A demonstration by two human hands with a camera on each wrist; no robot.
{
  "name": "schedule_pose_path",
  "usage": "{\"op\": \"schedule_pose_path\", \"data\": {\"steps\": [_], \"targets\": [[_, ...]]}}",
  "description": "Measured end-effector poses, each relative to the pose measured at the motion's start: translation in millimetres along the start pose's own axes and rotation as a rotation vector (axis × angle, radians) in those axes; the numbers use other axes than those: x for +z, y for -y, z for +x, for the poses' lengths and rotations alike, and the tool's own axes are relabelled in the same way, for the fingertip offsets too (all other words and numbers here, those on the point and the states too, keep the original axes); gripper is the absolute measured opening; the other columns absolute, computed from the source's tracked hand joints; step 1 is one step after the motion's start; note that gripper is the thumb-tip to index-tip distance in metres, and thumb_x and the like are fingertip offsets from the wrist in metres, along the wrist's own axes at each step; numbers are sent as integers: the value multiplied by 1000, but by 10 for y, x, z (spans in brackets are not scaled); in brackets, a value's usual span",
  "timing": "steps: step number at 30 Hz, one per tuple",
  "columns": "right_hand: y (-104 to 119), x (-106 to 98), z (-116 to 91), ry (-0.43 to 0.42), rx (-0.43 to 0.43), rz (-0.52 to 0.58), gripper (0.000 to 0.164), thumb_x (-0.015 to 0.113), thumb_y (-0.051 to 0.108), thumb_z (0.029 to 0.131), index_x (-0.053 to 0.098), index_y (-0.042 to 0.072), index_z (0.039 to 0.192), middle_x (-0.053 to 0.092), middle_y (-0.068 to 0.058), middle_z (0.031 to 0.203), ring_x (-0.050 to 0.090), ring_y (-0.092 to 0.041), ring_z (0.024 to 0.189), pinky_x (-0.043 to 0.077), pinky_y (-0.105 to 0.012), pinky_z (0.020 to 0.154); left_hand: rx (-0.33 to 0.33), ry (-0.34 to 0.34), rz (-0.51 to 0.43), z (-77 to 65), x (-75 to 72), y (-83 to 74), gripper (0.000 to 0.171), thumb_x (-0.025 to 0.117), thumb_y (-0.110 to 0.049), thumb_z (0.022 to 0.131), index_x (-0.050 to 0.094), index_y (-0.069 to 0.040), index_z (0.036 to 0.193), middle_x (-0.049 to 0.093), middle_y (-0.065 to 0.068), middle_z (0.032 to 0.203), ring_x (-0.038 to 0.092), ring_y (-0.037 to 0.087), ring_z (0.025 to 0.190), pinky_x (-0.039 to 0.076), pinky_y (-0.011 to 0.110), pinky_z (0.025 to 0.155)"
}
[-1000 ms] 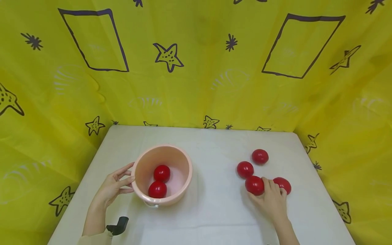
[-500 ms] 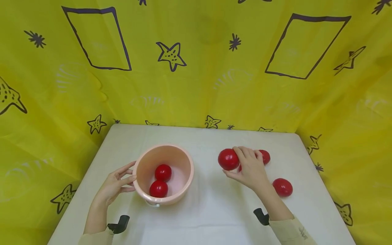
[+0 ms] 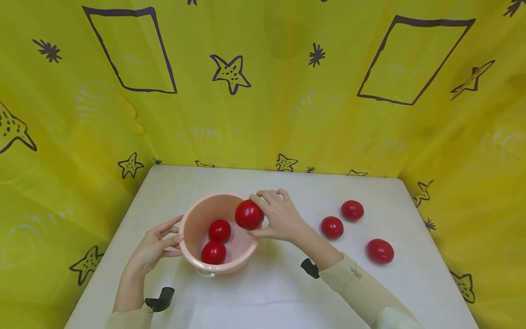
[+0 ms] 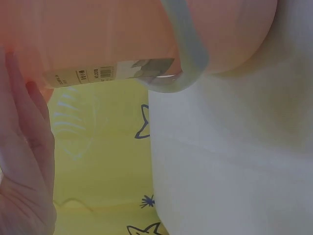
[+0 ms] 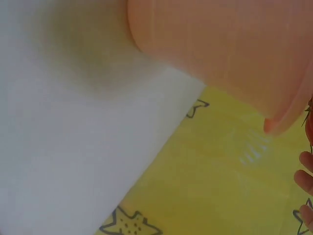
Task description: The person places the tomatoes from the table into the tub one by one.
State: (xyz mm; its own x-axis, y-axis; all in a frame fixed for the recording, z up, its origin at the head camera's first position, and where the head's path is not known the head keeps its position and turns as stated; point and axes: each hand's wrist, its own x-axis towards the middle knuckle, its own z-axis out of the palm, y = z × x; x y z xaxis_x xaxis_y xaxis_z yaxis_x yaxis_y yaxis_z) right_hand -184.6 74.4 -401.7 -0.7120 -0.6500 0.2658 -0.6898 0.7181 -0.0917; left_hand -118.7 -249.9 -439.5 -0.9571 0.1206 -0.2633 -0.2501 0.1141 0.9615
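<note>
A pink bucket (image 3: 222,269) stands left of the table's middle, with two red tomatoes (image 3: 219,230) inside. My left hand (image 3: 154,246) holds the bucket's left rim, thumb at the edge and fingers along the outside; the left wrist view shows the fingers beside its labelled wall (image 4: 112,39). My right hand (image 3: 279,217) grips another tomato (image 3: 249,214) over the bucket's right rim. In the right wrist view, only fingertips (image 5: 305,181) and a sliver of that tomato (image 5: 309,128) with its dark leafy top show at the right edge.
Three more tomatoes (image 3: 332,227) lie apart on the right side of the white table (image 3: 287,283). The bucket's pale handle (image 4: 188,49) hangs down its side. A yellow patterned curtain (image 3: 263,119) encloses the back and both sides.
My right hand has picked up a tomato from the group on the right, lifted it and carried it left to the bucket. The left hand has stayed at the rim.
</note>
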Motion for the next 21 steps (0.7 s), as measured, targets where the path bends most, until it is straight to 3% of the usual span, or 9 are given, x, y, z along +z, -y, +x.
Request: {"op": "schedule_pose_path", "data": {"steps": [7, 21], "targets": [[229, 203, 260, 236, -143, -31, 78, 67, 59, 67, 46, 20, 132, 47, -2, 126, 39, -18, 117, 31, -44, 103, -7, -9, 11, 10, 5, -1, 63, 62, -10, 86, 31, 0, 140, 52, 6, 97, 65, 19, 72, 56, 36, 65], [397, 455, 575, 521, -338, -269, 79, 74, 56, 63, 45, 32, 133, 48, 4, 131, 36, -16, 124, 23, -41, 110, -19, -13, 6, 0, 18, -9, 62, 62, -10, 86, 32, -1, 140, 53, 5, 97, 65, 18, 71, 56, 36, 65]]}}
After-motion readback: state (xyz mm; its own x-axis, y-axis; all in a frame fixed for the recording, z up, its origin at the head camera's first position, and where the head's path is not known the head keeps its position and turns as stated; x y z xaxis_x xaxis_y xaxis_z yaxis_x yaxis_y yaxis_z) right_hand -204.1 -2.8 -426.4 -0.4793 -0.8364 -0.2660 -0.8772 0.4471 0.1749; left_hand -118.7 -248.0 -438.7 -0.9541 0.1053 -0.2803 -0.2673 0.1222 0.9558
